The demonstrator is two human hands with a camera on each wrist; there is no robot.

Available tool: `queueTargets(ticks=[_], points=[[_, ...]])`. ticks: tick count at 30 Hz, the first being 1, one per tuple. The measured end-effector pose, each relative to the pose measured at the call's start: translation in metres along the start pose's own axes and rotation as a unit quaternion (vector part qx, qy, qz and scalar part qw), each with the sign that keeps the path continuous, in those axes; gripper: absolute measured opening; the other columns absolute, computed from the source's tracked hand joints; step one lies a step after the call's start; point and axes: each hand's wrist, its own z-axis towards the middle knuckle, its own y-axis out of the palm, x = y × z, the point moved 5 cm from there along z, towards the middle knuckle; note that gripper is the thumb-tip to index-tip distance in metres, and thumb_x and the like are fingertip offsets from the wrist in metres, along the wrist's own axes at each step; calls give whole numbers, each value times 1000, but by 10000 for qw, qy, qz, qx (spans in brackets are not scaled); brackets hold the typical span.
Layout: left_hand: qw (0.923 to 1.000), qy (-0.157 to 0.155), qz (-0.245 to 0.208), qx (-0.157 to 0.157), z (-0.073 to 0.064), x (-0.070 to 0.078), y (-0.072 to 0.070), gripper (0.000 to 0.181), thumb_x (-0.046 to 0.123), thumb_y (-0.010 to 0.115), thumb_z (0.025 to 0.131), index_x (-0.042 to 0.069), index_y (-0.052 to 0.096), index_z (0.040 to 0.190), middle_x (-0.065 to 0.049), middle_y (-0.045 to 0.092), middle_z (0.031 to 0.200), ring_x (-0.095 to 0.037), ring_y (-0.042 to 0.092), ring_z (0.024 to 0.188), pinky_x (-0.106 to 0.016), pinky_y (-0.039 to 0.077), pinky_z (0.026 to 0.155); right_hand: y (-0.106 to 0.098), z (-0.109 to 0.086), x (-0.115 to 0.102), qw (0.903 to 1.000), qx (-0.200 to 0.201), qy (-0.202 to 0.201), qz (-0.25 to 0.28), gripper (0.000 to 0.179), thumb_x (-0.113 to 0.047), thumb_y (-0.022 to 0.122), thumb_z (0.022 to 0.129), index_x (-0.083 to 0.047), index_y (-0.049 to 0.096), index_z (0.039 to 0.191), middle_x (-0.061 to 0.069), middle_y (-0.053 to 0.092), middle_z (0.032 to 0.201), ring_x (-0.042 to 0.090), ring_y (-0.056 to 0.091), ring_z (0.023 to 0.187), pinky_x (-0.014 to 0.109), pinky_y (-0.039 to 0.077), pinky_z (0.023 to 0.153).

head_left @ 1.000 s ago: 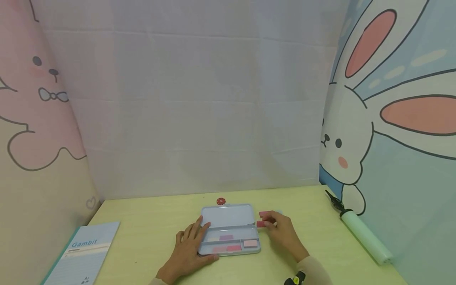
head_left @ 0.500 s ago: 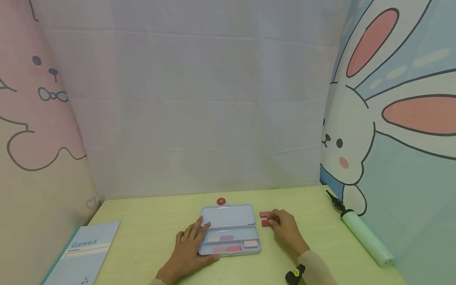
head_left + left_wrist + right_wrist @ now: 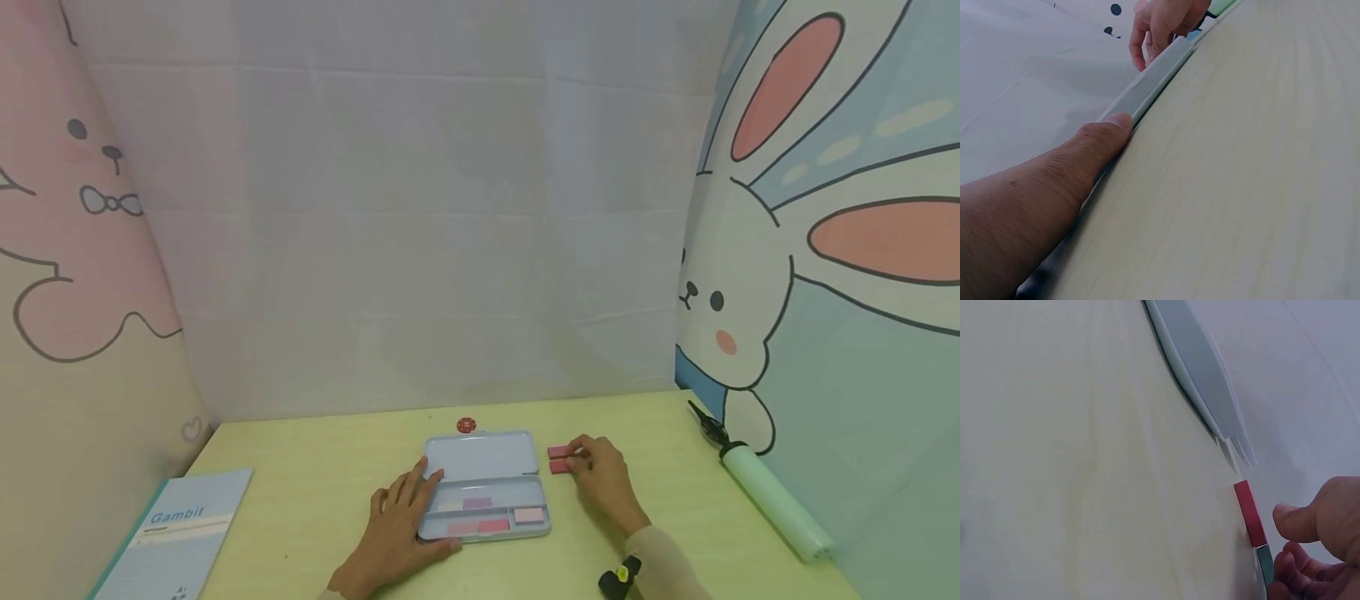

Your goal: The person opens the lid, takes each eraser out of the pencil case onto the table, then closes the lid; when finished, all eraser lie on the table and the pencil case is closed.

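Observation:
A pale blue flat case [image 3: 480, 455] lies with its lid folded back on the table. In its compartments are a purple piece [image 3: 477, 503], a red piece [image 3: 494, 526] and pale pink pieces, one in the small right compartment. My left hand [image 3: 397, 523] rests at the case's left end, thumb along the near edge. Right of the case, two small red blocks lie side by side, a far one [image 3: 558, 452] and a near one [image 3: 559, 467]. My right hand [image 3: 604, 479] is at their right ends, thumb and fingers apart. Beside it in the right wrist view is a dark green block [image 3: 1265, 562].
A red chip [image 3: 467, 425] lies behind the case. On the left is a "Gambit" notebook [image 3: 176, 525]. A pale green hand pump [image 3: 776, 500] lies along the table's right side. A white cloth wall [image 3: 435, 250] closes off the back.
My right hand has moved slightly to the right and away from me. The near red block has shifted right and closer to the far one. My left hand has stayed on the case.

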Motion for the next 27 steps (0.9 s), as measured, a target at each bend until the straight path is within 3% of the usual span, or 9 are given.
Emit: queueTargets(ticks=[5, 10, 14, 19, 23, 27], points=[[10000, -1, 22, -7, 1, 1, -1, 109, 88, 65, 82, 22, 41, 166, -13, 27, 179, -38, 38, 153, -64, 32, 108, -2, -4, -11, 9996, 16, -174, 235, 10, -8, 77, 97, -9, 76, 106, 9, 73, 99, 16, 61, 85, 31, 48, 76], [9998, 77, 131, 119, 1, 1, -1, 108, 87, 66, 82, 23, 41, 165, -13, 29, 178, -37, 39, 151, -63, 33, 106, 1, -10, -25, 9967, -176, -314, 733, 12, -7, 78, 96, -8, 80, 108, 4, 78, 99, 11, 66, 83, 23, 53, 73], [10000, 45, 27, 37, 1, 0, 1, 109, 88, 65, 82, 23, 40, 166, -13, 28, 179, -38, 38, 153, -64, 32, 108, 6, -17, -35, 9949, -354, -385, 864, 11, -7, 77, 97, -10, 81, 107, 4, 79, 99, 8, 66, 80, 21, 53, 69], [10000, 19, 2, -51, 1, 1, 2, 110, 89, 64, 83, 23, 39, 167, -13, 26, 179, -38, 38, 154, -64, 32, 108, 16, -22, -51, 9907, -595, -895, 834, 11, -6, 77, 95, -8, 81, 105, 5, 80, 101, 5, 65, 81, 21, 53, 71], [10000, 64, 53, 48, 2, 1, -1, 108, 86, 67, 83, 22, 41, 166, -14, 28, 178, -39, 39, 152, -63, 33, 107, 28, -23, -66, 9808, -1091, -1338, 909, 12, -5, 76, 95, -5, 82, 106, 7, 80, 100, 1, 62, 81, 21, 52, 72], [9999, 78, 33, 55, 1, 1, -2, 107, 86, 66, 84, 22, 40, 166, -14, 27, 179, -39, 39, 152, -64, 32, 108, 43, -25, -77, 9702, -1675, -1528, 859, 14, -8, 74, 96, -4, 81, 107, 7, 80, 101, -1, 59, 81, 21, 51, 73]])
